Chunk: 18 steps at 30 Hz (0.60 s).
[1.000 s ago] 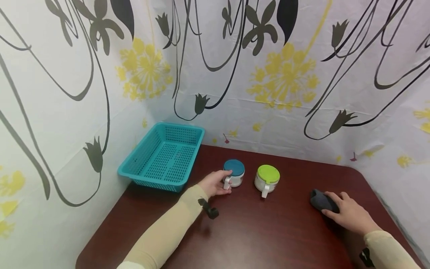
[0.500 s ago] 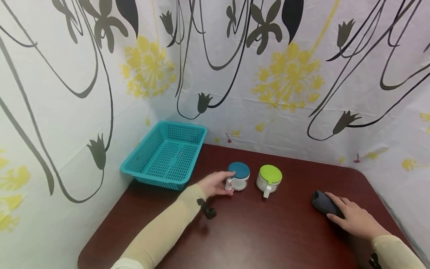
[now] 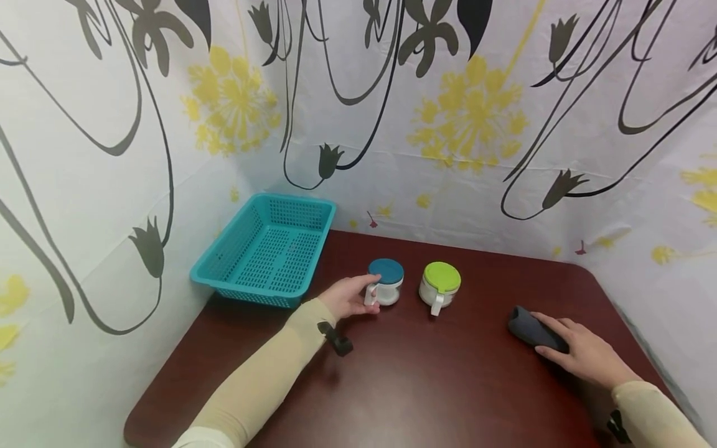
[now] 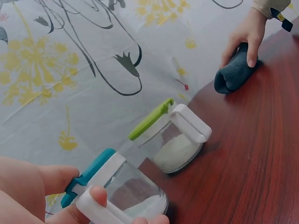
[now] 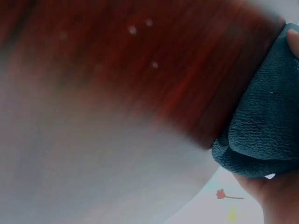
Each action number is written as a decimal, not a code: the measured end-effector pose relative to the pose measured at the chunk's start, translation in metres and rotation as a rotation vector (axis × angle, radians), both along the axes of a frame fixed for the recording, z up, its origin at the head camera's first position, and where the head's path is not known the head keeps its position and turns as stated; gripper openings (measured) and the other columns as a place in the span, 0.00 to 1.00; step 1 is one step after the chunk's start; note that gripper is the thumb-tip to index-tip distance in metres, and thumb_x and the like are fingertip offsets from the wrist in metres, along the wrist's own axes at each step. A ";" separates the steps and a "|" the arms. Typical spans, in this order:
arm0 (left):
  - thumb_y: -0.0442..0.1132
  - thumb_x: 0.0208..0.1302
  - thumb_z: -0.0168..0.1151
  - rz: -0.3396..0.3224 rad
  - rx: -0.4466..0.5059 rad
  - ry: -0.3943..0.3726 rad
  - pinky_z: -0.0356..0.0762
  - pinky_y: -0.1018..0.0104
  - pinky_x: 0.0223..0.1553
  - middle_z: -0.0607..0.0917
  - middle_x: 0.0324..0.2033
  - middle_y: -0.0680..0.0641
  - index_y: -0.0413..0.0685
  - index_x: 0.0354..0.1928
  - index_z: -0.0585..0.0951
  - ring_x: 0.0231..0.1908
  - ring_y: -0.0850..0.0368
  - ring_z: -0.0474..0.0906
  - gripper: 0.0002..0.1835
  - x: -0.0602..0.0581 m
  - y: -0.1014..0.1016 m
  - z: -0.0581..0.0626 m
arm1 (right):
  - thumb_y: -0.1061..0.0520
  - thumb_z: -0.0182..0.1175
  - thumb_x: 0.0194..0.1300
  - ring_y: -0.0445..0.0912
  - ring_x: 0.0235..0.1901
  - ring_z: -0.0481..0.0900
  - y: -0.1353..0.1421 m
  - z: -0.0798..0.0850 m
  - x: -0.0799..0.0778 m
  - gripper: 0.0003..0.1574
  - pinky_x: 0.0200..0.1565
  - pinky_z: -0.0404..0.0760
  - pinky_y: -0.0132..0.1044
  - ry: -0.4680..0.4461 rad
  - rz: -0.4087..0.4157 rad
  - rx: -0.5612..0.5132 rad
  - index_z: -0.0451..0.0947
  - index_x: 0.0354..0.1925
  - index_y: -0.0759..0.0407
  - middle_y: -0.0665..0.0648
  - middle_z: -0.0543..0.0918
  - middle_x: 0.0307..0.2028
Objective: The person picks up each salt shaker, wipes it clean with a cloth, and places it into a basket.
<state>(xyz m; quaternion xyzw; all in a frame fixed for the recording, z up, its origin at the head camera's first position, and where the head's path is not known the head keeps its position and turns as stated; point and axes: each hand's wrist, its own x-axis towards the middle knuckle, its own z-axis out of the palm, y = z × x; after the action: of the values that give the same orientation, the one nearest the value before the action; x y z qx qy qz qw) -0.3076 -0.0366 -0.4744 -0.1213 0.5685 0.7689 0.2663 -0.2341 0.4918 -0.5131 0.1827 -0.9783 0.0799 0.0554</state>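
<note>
I have the left hand (image 3: 346, 299) gripping the blue jar (image 3: 391, 284) by its handle (image 4: 96, 211), near the green jar (image 3: 439, 286), the right hand (image 3: 588, 354) clasping the cloth (image 3: 534, 328); grasping seems underway, any lift demanding steadiness.

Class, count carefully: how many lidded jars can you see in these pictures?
2: the blue-lidded jar, held at its handle by the left hand, and the green-lidded jar to its right, on the table. No others show.
</note>
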 end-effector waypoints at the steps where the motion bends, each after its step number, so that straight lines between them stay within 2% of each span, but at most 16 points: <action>1: 0.51 0.62 0.72 0.007 0.005 -0.008 0.78 0.51 0.56 0.77 0.53 0.31 0.38 0.68 0.69 0.54 0.32 0.79 0.39 0.000 -0.001 0.000 | 0.29 0.63 0.62 0.61 0.48 0.79 -0.001 0.000 0.001 0.49 0.35 0.78 0.59 0.006 -0.002 0.006 0.62 0.75 0.41 0.62 0.77 0.53; 5: 0.51 0.62 0.72 0.021 -0.002 -0.016 0.78 0.51 0.56 0.76 0.51 0.31 0.37 0.69 0.67 0.54 0.31 0.78 0.40 0.001 -0.004 0.001 | 0.26 0.64 0.59 0.57 0.44 0.80 -0.007 0.005 0.002 0.50 0.29 0.78 0.54 0.032 -0.029 0.023 0.65 0.73 0.43 0.61 0.79 0.49; 10: 0.51 0.62 0.72 0.033 0.000 -0.033 0.78 0.51 0.56 0.75 0.51 0.29 0.38 0.69 0.67 0.52 0.32 0.79 0.40 0.001 -0.007 0.003 | 0.25 0.67 0.55 0.57 0.46 0.80 -0.023 0.016 0.002 0.51 0.27 0.78 0.57 0.080 -0.066 0.022 0.67 0.70 0.41 0.60 0.79 0.50; 14: 0.51 0.62 0.72 0.035 0.019 -0.043 0.78 0.51 0.56 0.75 0.53 0.28 0.38 0.69 0.67 0.52 0.32 0.80 0.40 0.001 -0.010 0.004 | 0.26 0.68 0.55 0.58 0.45 0.79 -0.037 0.030 0.001 0.50 0.25 0.77 0.57 0.136 -0.053 0.013 0.67 0.70 0.42 0.60 0.79 0.49; 18: 0.51 0.63 0.71 0.003 0.031 -0.038 0.77 0.52 0.57 0.76 0.55 0.28 0.38 0.68 0.68 0.51 0.34 0.81 0.38 0.003 -0.010 0.007 | 0.27 0.69 0.54 0.56 0.44 0.79 -0.052 0.042 0.002 0.50 0.25 0.77 0.55 0.168 -0.045 0.011 0.67 0.70 0.41 0.59 0.79 0.49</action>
<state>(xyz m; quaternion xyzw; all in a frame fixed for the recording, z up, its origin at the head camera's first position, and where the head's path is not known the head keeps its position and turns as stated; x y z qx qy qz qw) -0.3048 -0.0469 -0.4669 -0.1326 0.5513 0.7754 0.2779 -0.2326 0.4395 -0.4713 0.1668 -0.9746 0.0578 0.1381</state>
